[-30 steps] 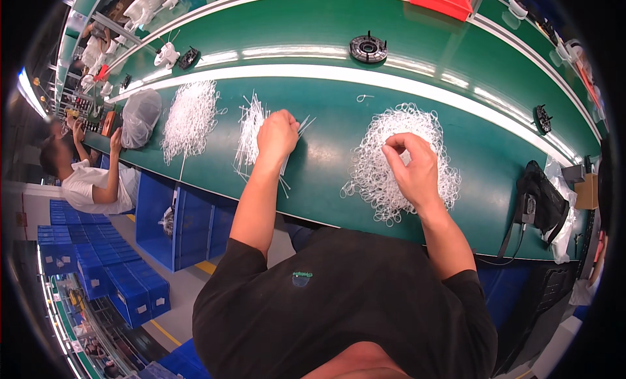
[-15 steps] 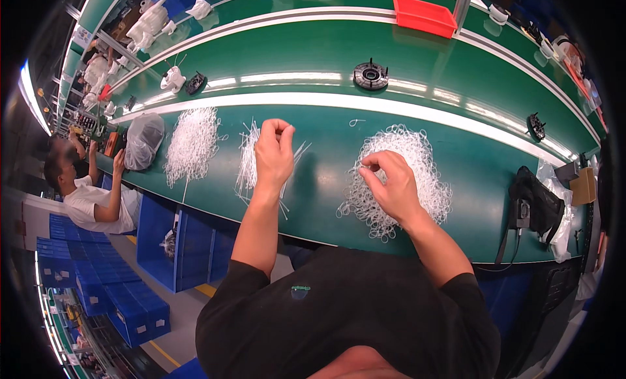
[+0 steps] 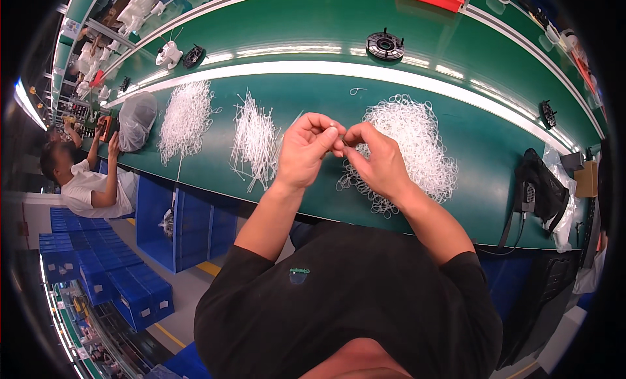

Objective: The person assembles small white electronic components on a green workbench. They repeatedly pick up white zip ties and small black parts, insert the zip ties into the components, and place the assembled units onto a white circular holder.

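Note:
My left hand (image 3: 303, 152) and my right hand (image 3: 380, 159) meet fingertip to fingertip above the front of the green table. Both are closed in a pinch; what lies between the fingers is too small and covered to make out. Just left of my left hand, a pile of straight white cable ties (image 3: 252, 141) lies loosely bundled. Behind and right of my right hand spreads a big heap of white cable ties closed into loops (image 3: 417, 134). One single looped tie (image 3: 355, 90) rests apart, beyond the hands.
Another heap of looped ties (image 3: 186, 115) and a grey plastic bag (image 3: 137, 121) lie farther left. Black round parts with prongs (image 3: 385, 46) stand beyond the white strip. A black bag (image 3: 541, 190) sits at the right. A person (image 3: 98, 190) works at the far left, near blue bins (image 3: 140, 294).
My left hand has moved right from over the straight ties and my right hand has shifted left and up off the looped heap; their fingertips now meet. The view has tilted slightly downward.

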Demonstrator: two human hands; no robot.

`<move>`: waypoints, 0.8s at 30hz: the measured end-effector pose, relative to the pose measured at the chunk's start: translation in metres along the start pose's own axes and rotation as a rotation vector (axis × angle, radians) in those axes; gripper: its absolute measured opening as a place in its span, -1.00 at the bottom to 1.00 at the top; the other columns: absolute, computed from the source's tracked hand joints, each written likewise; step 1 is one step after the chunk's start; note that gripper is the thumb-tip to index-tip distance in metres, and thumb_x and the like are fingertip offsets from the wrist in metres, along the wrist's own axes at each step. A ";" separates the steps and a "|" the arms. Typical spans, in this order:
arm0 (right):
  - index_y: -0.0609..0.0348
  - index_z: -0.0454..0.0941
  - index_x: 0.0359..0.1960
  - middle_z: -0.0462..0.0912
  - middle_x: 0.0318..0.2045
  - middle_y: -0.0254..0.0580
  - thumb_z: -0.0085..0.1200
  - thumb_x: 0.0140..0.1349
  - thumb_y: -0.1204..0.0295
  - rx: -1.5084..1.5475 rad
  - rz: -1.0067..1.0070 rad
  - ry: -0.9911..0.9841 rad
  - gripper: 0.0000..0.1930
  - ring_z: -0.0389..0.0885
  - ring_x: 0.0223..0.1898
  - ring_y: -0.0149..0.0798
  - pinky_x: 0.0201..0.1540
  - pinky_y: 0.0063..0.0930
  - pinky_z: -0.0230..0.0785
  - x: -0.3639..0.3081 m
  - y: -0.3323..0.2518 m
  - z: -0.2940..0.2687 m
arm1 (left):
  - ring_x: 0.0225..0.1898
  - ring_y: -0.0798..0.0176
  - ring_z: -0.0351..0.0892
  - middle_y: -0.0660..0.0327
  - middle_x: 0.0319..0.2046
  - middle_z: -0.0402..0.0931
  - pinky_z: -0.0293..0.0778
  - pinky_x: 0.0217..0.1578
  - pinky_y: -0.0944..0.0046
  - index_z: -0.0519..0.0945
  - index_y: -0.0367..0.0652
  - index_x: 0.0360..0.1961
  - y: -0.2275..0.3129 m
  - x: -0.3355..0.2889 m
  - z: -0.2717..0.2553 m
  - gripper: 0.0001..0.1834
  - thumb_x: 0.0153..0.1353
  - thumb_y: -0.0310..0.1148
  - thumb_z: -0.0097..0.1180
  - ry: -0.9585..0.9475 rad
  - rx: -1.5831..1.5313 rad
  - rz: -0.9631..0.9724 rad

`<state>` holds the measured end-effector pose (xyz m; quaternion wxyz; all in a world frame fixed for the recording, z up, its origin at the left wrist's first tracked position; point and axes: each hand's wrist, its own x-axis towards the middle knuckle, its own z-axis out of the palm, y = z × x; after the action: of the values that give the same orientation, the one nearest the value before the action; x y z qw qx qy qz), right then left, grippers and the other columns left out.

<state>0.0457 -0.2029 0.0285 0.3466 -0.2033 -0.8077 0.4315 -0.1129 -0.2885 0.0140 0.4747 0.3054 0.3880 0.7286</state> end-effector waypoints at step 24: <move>0.18 0.64 -0.33 0.67 -0.45 -0.17 0.25 0.15 0.57 -0.038 -0.020 0.181 -0.93 0.67 -0.43 -0.19 -0.40 -0.37 0.51 -0.005 0.006 0.001 | -0.39 0.33 0.66 0.10 -0.38 0.64 0.65 -0.33 0.35 0.52 -0.36 -0.15 -0.026 -0.005 0.009 -0.87 0.34 -0.53 0.16 0.119 0.210 0.024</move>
<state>0.0481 -0.2031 0.0207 0.4185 -0.2401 -0.7830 0.3925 -0.0921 -0.2843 -0.0037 0.4074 0.3145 0.4859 0.7064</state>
